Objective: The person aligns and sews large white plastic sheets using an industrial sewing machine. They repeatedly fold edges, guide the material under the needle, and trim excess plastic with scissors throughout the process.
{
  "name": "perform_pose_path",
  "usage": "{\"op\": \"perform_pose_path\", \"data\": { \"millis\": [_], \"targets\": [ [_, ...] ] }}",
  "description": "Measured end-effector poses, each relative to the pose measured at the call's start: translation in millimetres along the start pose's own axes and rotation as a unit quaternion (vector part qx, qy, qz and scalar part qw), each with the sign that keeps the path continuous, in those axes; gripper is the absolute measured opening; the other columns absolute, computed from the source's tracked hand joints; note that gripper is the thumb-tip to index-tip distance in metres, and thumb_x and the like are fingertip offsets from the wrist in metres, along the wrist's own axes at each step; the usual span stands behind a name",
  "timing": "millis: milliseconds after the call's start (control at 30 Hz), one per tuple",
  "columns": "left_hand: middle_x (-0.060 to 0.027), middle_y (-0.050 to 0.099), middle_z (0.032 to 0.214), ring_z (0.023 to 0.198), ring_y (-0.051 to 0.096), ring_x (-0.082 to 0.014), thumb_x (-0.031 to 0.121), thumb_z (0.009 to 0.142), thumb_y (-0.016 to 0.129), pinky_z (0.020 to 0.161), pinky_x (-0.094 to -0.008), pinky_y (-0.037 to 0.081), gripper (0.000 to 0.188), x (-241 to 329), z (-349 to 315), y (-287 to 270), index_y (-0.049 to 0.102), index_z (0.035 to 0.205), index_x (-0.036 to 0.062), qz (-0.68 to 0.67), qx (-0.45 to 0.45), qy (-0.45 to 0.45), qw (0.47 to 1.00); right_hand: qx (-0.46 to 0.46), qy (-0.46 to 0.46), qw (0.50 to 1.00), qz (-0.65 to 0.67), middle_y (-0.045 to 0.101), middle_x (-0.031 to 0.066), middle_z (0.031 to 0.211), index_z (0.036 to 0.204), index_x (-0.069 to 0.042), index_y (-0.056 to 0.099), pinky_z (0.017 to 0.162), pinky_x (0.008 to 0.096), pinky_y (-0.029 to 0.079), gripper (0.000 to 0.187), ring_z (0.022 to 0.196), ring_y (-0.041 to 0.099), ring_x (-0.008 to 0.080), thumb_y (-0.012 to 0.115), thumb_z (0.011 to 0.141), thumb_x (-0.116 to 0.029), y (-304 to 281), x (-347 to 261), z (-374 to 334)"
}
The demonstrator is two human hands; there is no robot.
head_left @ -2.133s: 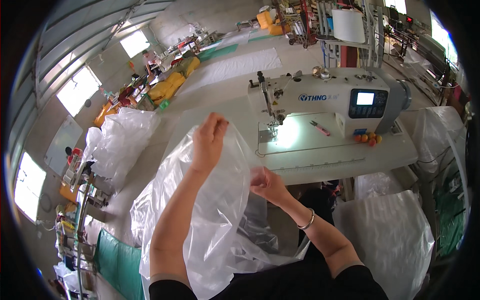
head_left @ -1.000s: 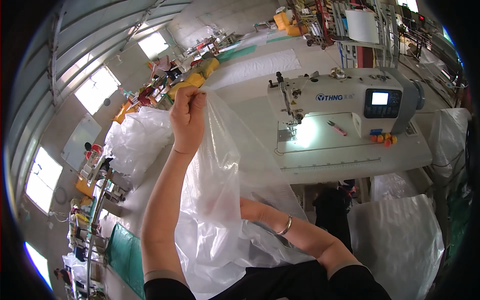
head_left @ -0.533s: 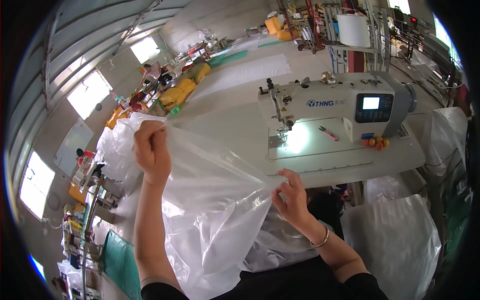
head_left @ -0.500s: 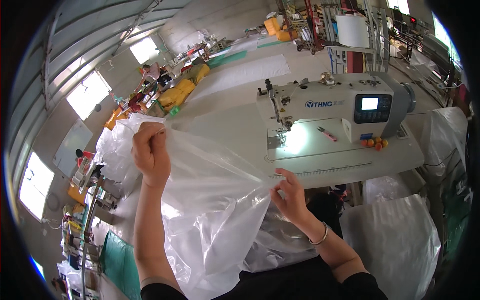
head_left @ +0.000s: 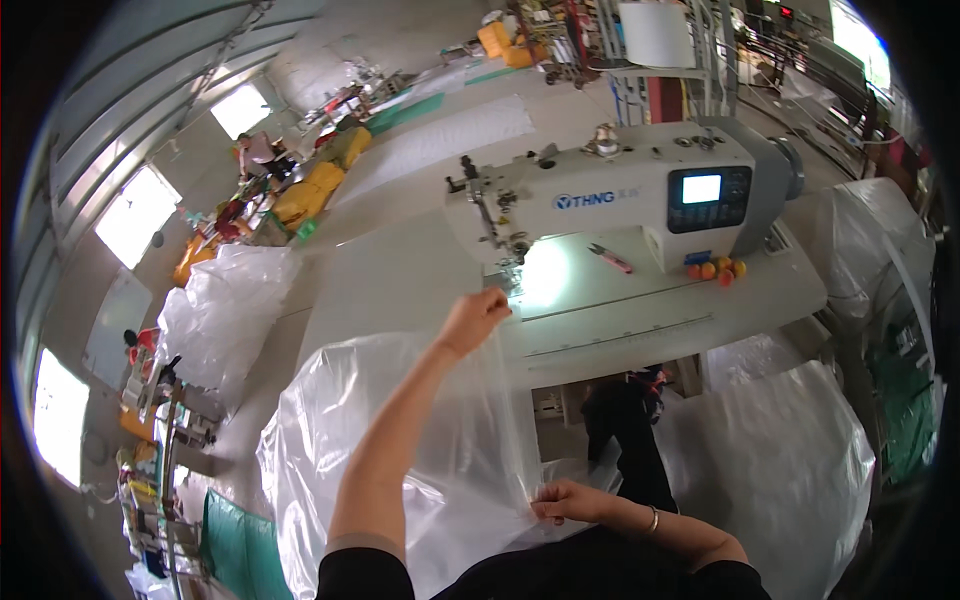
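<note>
A clear plastic sheet (head_left: 440, 440) hangs over the near edge of the sewing table and down over my lap. My left hand (head_left: 475, 322) pinches its upper edge, just in front of the needle area of the white sewing machine (head_left: 600, 195). Lower down, close to my body, my right hand (head_left: 565, 502) is closed on the same sheet's edge. Between the two hands this edge runs nearly straight. The machine's lamp lights the plate around the needle. Pink-handled thread snips (head_left: 610, 258) lie on the table beneath the machine arm.
Small orange and red balls (head_left: 718, 268) sit at the machine's base. More plastic sheeting hangs at the right (head_left: 780, 470), and a crumpled heap (head_left: 220, 310) lies at the left. A white thread cone (head_left: 655, 35) stands behind. Another person (head_left: 258, 155) is far off at the left.
My left hand has moved right and down to the needle area with the sheet's edge. My right hand has come down and nearer my body, now closed on the edge. The view has shifted.
</note>
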State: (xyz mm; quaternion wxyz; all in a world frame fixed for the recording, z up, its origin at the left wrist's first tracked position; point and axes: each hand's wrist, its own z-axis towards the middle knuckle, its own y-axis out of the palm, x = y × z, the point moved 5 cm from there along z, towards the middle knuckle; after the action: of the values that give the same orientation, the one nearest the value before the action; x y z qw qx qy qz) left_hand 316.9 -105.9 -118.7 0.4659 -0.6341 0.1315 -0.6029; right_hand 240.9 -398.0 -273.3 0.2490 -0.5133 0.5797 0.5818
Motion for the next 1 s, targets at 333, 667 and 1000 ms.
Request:
{"op": "perform_pose_path", "data": {
  "millis": [333, 667, 1000],
  "targets": [
    [-0.0038, 0.061, 0.073, 0.069, 0.056, -0.0098, 0.006, 0.088, 0.064, 0.064, -0.0264, 0.046, 0.009, -7, 8, 42, 0.058, 0.086, -0.0003, -0.181, -0.027, -0.055, 0.982, 0.491, -0.252, 0.766, -0.328, 0.064, 0.0119, 0.073, 0.093, -0.003, 0.067, 0.056, 0.0325, 0.048, 0.014, 0.064, 0.062, 0.0241, 0.067, 0.084, -0.014, -103, -130, -23],
    [-0.0009, 0.059, 0.074, 0.070, 0.056, -0.0077, 0.009, 0.090, 0.063, 0.067, -0.0242, 0.047, 0.010, -6, 13, 27, 0.058, 0.089, -0.0001, -0.284, -0.058, -0.024, 0.957, 0.490, -0.245, 0.823, -0.150, 0.065, 0.0085, 0.066, 0.096, 0.003, 0.069, 0.054, 0.0275, 0.044, 0.020, 0.057, 0.056, 0.0100, 0.066, 0.087, -0.015, -138, -188, 74],
    [0.0036, 0.051, 0.061, 0.057, 0.045, -0.0042, 0.017, 0.093, 0.061, 0.052, -0.0227, 0.035, 0.020, -7, 4, 15, 0.063, 0.081, 0.0011, -0.181, -0.079, -0.152, 0.968, 0.546, -0.321, 0.638, -0.437, 0.059, 0.0121, 0.080, 0.115, -0.003, 0.063, 0.055, 0.0347, 0.048, 0.033, 0.060, 0.059, 0.0252, 0.061, 0.082, -0.003, -101, -193, 74]
  ]
}}
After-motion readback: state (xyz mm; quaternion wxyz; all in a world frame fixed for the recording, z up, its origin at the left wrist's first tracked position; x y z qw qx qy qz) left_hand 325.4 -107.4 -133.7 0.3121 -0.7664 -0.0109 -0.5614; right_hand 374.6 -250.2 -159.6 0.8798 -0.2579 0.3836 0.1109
